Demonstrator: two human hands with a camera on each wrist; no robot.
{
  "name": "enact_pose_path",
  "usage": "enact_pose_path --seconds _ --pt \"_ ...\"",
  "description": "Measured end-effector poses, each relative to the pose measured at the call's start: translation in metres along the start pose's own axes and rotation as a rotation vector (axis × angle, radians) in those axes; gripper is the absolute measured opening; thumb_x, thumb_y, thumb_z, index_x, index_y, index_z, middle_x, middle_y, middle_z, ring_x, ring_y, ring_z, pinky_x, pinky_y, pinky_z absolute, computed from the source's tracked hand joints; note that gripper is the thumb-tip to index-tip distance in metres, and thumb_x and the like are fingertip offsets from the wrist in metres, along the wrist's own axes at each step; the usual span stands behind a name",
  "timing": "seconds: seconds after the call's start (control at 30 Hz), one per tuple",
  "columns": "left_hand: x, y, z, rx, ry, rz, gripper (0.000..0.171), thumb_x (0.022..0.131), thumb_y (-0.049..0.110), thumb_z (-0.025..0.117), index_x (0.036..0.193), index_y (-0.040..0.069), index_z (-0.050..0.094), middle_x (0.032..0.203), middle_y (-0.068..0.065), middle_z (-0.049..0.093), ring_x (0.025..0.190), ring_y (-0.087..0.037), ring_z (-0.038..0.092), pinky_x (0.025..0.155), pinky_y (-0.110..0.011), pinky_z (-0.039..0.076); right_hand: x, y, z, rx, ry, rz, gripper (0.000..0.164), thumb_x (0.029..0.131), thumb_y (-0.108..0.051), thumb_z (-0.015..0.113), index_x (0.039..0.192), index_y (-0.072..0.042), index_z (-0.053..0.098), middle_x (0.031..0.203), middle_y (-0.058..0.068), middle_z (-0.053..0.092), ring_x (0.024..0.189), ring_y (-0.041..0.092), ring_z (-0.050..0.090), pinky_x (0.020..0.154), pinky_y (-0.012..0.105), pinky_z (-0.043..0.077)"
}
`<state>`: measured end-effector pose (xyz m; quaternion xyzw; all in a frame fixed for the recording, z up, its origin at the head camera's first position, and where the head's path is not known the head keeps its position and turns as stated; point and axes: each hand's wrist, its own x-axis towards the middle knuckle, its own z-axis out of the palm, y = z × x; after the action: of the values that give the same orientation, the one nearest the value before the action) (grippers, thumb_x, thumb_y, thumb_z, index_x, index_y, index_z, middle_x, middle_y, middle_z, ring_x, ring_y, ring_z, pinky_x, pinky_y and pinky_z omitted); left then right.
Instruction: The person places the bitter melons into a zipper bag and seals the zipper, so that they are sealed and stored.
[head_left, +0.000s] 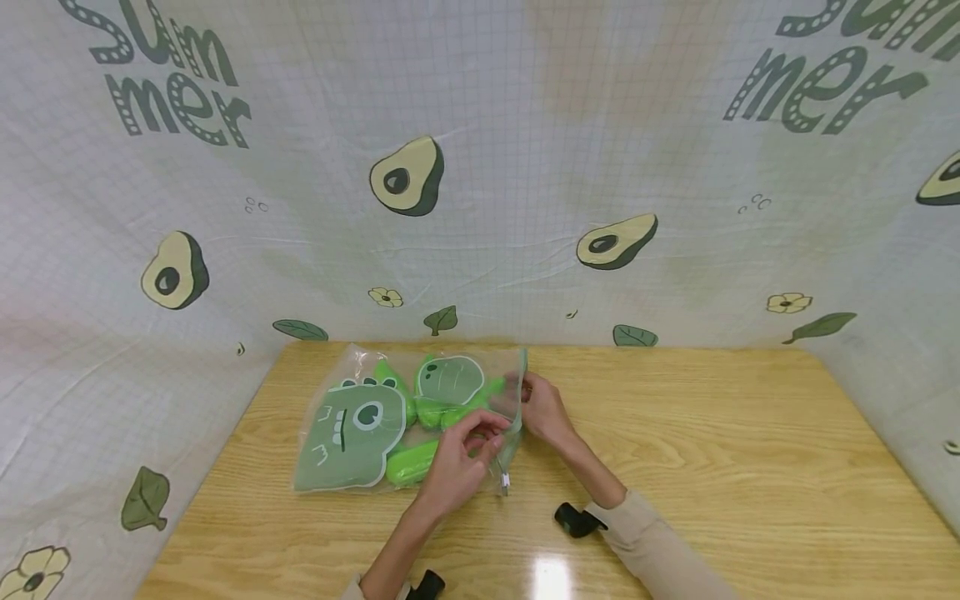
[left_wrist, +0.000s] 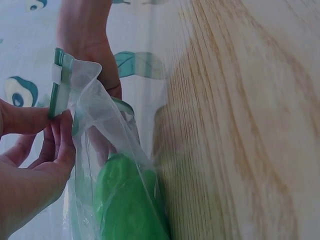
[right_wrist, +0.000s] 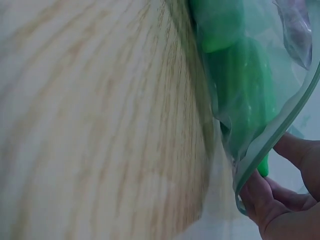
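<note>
A clear zip bag (head_left: 352,454) with a printed green monster lies on the table, its green-edged mouth facing right. Bright green toy-like vegetables (head_left: 411,464) show inside it. My left hand (head_left: 459,467) pinches the green zip edge near the white slider (left_wrist: 56,74), with thumb and fingertips together. At the mouth is my right hand (head_left: 546,410), its fingers reaching inside the rim. Between its thumb and fingers, in the right wrist view, shows the tip of a long green toy vegetable (right_wrist: 263,167). Bag film partly covers those fingers in the head view.
The wooden table (head_left: 712,467) extends right of the bag. Behind it hangs a white cloth (head_left: 487,250) printed with avocados and leaves, which also covers both sides. Black wrist-worn devices (head_left: 576,520) sit near both sleeves.
</note>
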<state>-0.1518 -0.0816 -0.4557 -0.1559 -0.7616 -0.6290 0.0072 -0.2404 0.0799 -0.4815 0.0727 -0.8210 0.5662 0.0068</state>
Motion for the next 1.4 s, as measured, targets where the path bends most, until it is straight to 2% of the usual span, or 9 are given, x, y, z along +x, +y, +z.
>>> enact_pose_path --seconds 0.27,0.53,0.7,0.9,1.1,1.4 --pt "0.000 -0.001 -0.001 0.011 -0.015 0.001 0.021 0.096 -0.009 0.061 0.111 0.003 0.069 0.105 -0.011 0.067 0.096 -0.025 0.062 0.086 -0.029 0.054 0.001 -0.002 0.003 0.019 0.000 -0.012 0.037 0.088 -0.007 0.080 0.120 0.008 0.066 0.114 0.023 0.072 0.105 0.038 0.070 0.094 0.048 0.056" --pt "-0.002 0.000 -0.001 -0.008 -0.062 -0.002 0.020 0.096 -0.009 0.061 0.111 0.002 0.069 0.105 -0.011 0.066 0.097 -0.024 0.061 0.085 -0.027 0.054 -0.003 0.001 0.003 0.000 0.007 -0.085 0.027 0.091 0.000 0.073 0.117 0.008 0.068 0.111 0.025 0.072 0.106 0.041 0.069 0.095 0.052 0.055" --pt "-0.003 0.000 0.000 -0.017 -0.083 -0.005 0.022 0.095 -0.012 0.061 0.111 0.002 0.069 0.104 -0.013 0.066 0.095 -0.023 0.061 0.084 -0.026 0.054 -0.006 0.003 0.002 0.027 0.001 -0.128 0.027 0.091 0.000 0.074 0.115 0.012 0.068 0.111 0.028 0.071 0.104 0.042 0.070 0.095 0.052 0.055" --pt "-0.005 0.002 0.001 -0.021 -0.085 -0.013 0.020 0.095 -0.009 0.063 0.111 0.001 0.069 0.103 -0.013 0.066 0.094 -0.022 0.060 0.083 -0.025 0.054 -0.012 0.002 -0.002 0.008 -0.003 -0.073 0.027 0.091 0.000 0.073 0.116 0.009 0.069 0.113 0.024 0.072 0.107 0.040 0.069 0.097 0.050 0.054" --pt "-0.007 0.004 0.002 -0.014 -0.068 -0.018 0.018 0.097 -0.005 0.064 0.113 0.000 0.069 0.105 -0.013 0.067 0.095 -0.022 0.061 0.082 -0.025 0.055 -0.018 0.000 -0.007 0.069 -0.037 0.002 0.029 0.092 0.005 0.069 0.120 0.010 0.067 0.117 0.026 0.070 0.111 0.041 0.068 0.095 0.046 0.056" --pt "-0.010 0.005 0.004 0.012 -0.056 -0.013 0.020 0.096 -0.004 0.066 0.116 0.000 0.069 0.109 -0.012 0.068 0.095 -0.021 0.063 0.082 -0.025 0.056 -0.026 -0.001 -0.016 0.032 -0.037 0.005 0.025 0.091 0.008 0.067 0.116 0.006 0.070 0.113 0.020 0.073 0.104 0.034 0.071 0.089 0.041 0.059"
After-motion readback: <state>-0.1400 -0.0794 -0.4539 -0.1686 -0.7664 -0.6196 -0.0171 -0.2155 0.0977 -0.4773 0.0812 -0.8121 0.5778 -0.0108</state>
